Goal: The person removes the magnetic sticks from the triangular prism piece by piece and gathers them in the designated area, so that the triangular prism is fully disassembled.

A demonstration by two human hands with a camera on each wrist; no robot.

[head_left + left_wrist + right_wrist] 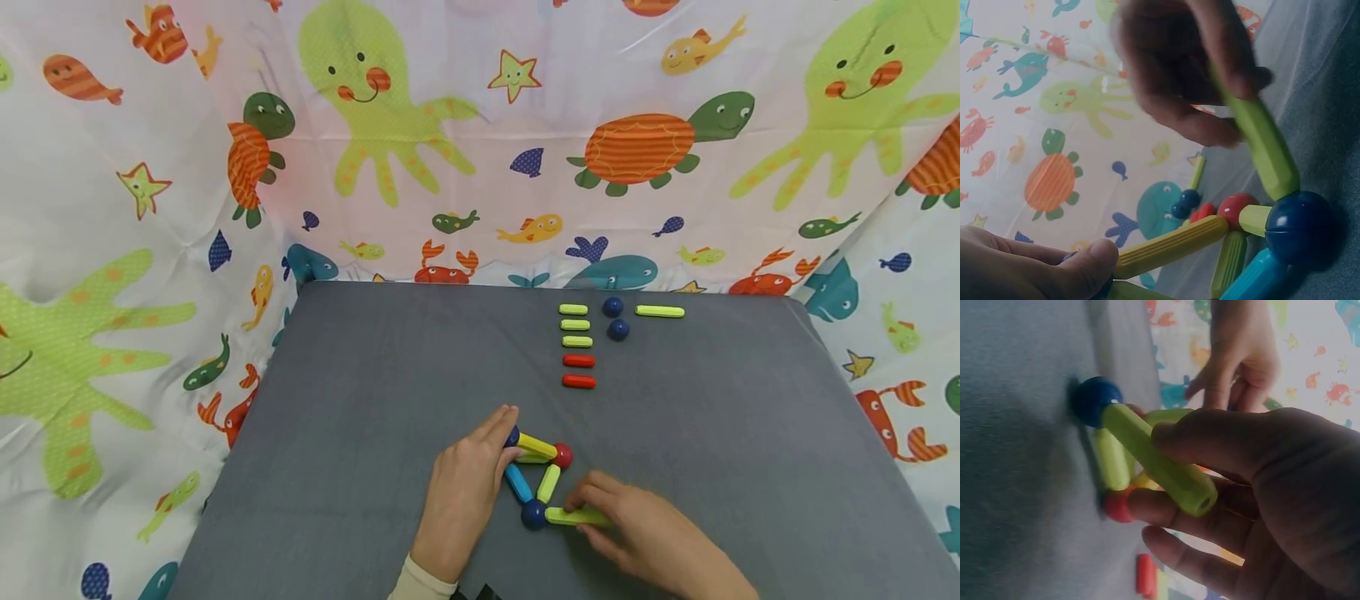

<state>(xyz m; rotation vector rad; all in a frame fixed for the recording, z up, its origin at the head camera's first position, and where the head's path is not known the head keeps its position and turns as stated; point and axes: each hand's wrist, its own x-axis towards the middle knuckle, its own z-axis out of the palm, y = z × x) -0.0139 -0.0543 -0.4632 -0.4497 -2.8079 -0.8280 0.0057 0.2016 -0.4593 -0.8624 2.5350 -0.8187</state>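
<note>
At left, pinches a glossy dark blue upper ball (513,437) with the left hand (461,487), at a corner of a plastic-looking rod-and-ball frame (549,483) near the front of the grey counter (375,400). Probably braced so against sliding or folding.

Across the back, set out as spares: three short lime-green rods (576,325), two red rods (579,361) in line below, two dark blue spare balls (618,330), one longer lime-green spare rod (660,312). Apparently sorted by kind for easy picking.

At right, grips a faceted long lime-green rod (1266,147) between thumb and fingers of the right hand (637,527), far end meeting a dark blue lower ball (533,514). Likely held by its length to line up with the ball; cannot tell whether firmly joined.

Frame, left to right: partly hidden behind the left hand. Shows a cyan rod (518,483) reaching the seamed lower ball, a grooved yellow rod (1172,247) running to a red ball (563,455), a short lime-green link (1252,219) between lower ball and red ball.
</note>
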